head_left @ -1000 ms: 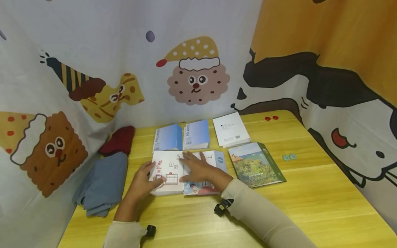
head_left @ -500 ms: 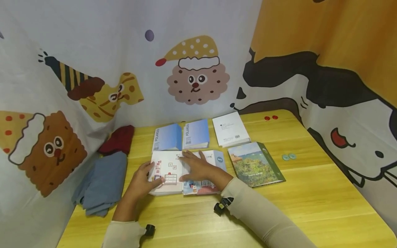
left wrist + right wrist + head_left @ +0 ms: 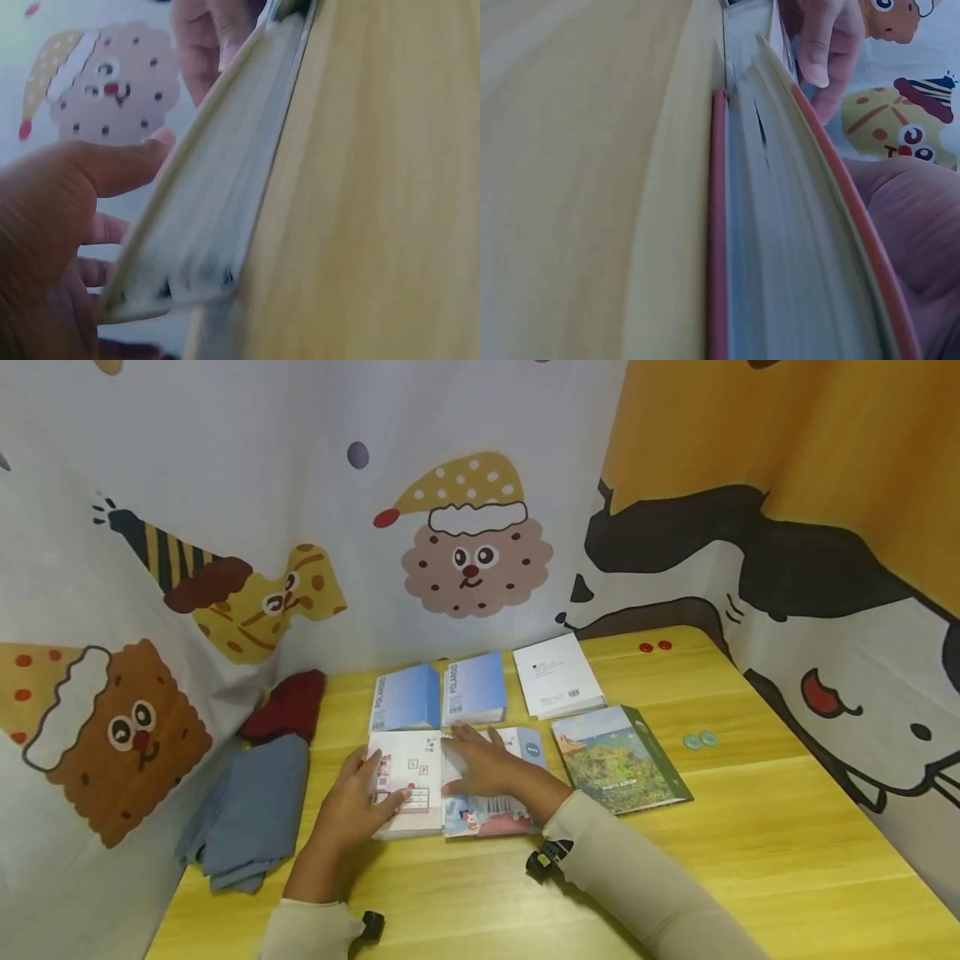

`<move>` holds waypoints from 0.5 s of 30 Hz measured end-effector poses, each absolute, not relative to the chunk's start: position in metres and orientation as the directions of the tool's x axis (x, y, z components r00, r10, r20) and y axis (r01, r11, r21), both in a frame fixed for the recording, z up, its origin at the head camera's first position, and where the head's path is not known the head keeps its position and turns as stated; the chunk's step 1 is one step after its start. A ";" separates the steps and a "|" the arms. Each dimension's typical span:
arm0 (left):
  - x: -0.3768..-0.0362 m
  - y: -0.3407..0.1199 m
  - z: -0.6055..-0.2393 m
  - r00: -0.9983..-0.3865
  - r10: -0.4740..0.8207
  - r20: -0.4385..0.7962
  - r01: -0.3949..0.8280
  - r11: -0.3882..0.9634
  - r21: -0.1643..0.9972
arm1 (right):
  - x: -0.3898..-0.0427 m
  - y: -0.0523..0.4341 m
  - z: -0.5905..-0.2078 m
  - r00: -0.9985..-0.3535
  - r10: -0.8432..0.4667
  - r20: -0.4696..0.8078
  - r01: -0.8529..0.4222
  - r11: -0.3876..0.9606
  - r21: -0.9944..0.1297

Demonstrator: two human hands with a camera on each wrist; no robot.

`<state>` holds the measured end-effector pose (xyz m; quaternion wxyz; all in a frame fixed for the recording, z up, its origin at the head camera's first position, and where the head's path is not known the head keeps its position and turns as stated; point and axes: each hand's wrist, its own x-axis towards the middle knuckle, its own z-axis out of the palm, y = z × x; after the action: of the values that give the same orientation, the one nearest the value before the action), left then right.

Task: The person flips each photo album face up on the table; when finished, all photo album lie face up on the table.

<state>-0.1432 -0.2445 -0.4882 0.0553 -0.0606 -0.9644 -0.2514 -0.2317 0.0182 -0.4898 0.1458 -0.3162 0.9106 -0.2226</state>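
Work items: white album [image 3: 422, 752] w/ printed room drawing lies flat on the table [image 3: 787, 827], ctr, in front of me. 2nd album [image 3: 495, 822] lies alongside to its right; can't tell if the adjoining edges touch.

Hands, status: apart from each other. My L hand [image 3: 352, 802] is at the white album's left edge, thumb on the cover, fingers extended at the side. My R hand [image 3: 483, 768] lies over the 2nd album, fingers spread, tips at the seam btwn the two; it hides much of that cover.

Surroundings, far side: left POLAROID album [image 3: 408, 693] sits close behind the white album; right POLAROID album [image 3: 476, 685] sits just beyond my R fingertips, limiting room there. White book w/ barcode [image 3: 558, 668] lies farther right.

Right side: PHOTO ALBUM [image 3: 615, 760] w/ green strip lies angled near the 2nd album. Teal discs [image 3: 692, 742] (qty 2) are just past it; red discs [image 3: 647, 647] (qty 2) are nr the table's far edge.

Left side: gray-blue cloth [image 3: 262, 802], folded, is nr my L hand; dark red cloth [image 3: 296, 702] is behind it. Cartoon-print curtain [image 3: 300, 460] bounds the table at rear.
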 end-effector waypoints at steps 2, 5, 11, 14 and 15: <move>-0.141 -0.234 -0.486 -0.978 0.111 0.176 0.176 0.895 0.409 | -0.232 0.024 -0.492 -0.767 -0.630 -0.120 -0.504 0.707 -0.496; -0.140 -0.213 -0.480 -0.957 0.192 0.218 0.256 0.913 0.318 | -0.234 0.036 -0.492 -0.778 -0.619 -0.109 -0.509 0.723 -0.467; -0.137 -0.158 -0.473 -0.908 0.400 0.126 0.420 0.858 0.297 | -0.239 0.065 -0.485 -0.816 -0.571 -0.091 -0.494 0.770 -0.404; -0.135 -0.137 -0.477 -0.878 0.473 0.074 0.471 0.825 0.313 | -0.241 0.076 -0.487 -0.820 -0.566 -0.085 -0.491 0.772 -0.403; -0.135 -0.131 -0.479 -0.871 0.488 0.060 0.480 0.817 0.320 | -0.242 0.079 -0.489 -0.818 -0.569 -0.079 -0.494 0.766 -0.412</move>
<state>-0.1345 -0.1306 -0.4786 -0.0122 -0.2539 -0.9531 -0.1645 -0.2421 0.0790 -0.4887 0.0999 -0.2844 0.9344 -0.1899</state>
